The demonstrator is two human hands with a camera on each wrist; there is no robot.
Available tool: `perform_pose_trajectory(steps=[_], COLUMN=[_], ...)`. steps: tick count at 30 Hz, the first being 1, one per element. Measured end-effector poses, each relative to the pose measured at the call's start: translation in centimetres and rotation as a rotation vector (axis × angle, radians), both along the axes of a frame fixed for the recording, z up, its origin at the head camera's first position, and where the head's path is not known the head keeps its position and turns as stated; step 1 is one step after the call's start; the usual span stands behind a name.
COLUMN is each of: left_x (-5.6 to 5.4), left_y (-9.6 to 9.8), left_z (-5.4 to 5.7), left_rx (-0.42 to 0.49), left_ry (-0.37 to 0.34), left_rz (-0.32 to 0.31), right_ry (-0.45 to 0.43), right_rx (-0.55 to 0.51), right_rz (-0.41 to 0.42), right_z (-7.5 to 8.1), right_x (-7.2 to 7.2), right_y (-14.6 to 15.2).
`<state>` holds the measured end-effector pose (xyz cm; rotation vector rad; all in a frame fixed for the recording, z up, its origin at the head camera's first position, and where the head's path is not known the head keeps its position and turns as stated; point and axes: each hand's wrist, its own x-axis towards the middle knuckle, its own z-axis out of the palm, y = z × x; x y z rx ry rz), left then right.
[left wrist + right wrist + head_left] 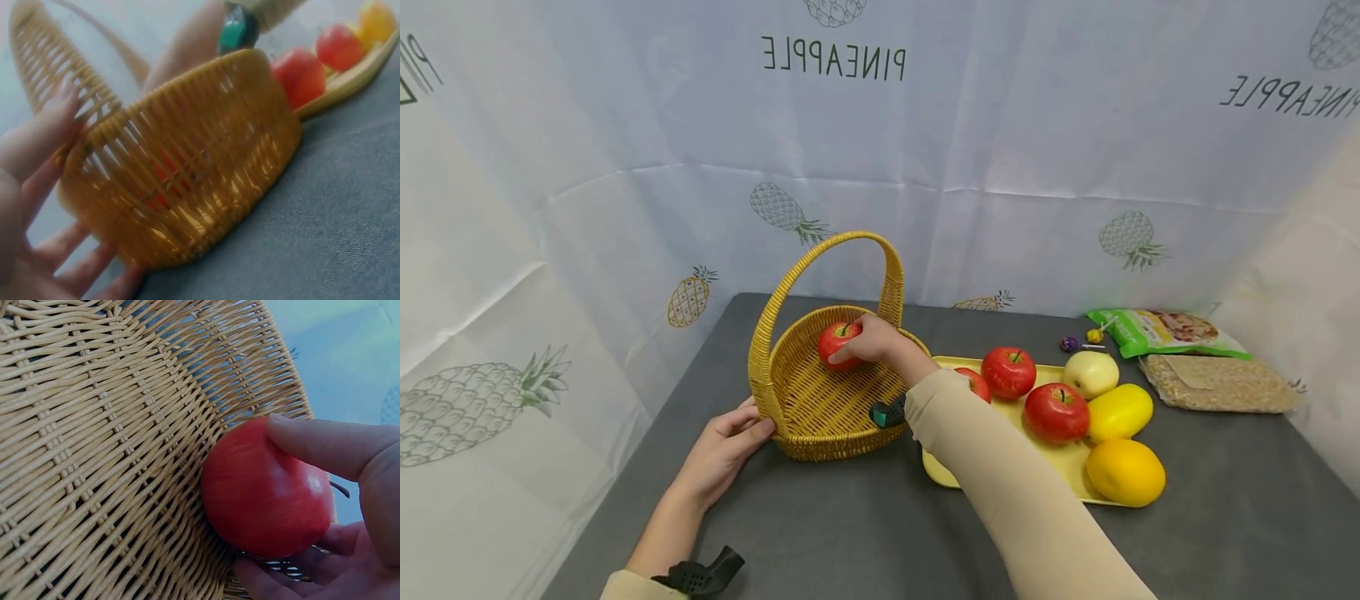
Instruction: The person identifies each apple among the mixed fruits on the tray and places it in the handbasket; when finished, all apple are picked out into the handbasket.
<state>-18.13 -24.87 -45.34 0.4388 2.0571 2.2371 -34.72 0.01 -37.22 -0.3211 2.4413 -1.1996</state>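
Note:
A golden wicker basket (831,446) with a tall arched handle stands on the dark table. Inside it, near the far wall, my right hand (877,340) holds a red apple (833,343). The right wrist view shows the thumb over the side of the apple (262,494) and the fingers beneath it, close against the weave. At the basket's left side, my left hand (730,448) grips it by the foot of the handle. Its thumb (53,128) lies over the handle base, with the other fingers spread along the outer wall in the left wrist view.
Right of the basket, a yellow tray (942,473) holds more red apples (1057,413), a pale green fruit (1091,374), a long yellow fruit (1122,412) and an orange (1126,472). Two lollipops (1094,336), a green packet (1172,332) and a bag of grains (1221,383) lie behind.

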Motion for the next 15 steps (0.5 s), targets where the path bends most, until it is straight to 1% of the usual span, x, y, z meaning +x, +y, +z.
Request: perform_pose_trajectory(steps=[4,6,10,13,15], left_x=[0.0,0.0,0.1,0.0,0.0], left_y=[0.0,0.0,0.0,-0.1,-0.1], left_z=[0.0,0.0,0.0,-0.1,-0.2], left_rx=[0.002,0.000,-0.006,0.003,0.013], left_ry=[-0.001,-0.001,-0.001,-0.001,0.004], left_rz=[-0.001,-0.003,-0.002,-0.001,-0.004], right_ry=[-0.001,-0.015,-0.038,-0.033,-0.022], right_rx=[0.011,-0.005,-0.071,-0.099,-0.095], right_rz=[0.010,0.008,-0.008,-0.025,-0.034], right_z=[0.2,0.4,1.1,1.6,1.9], right_x=[0.2,0.4,0.9,1.1,1.3], right_y=[0.1,0.2,0.6,1.0,1.3])
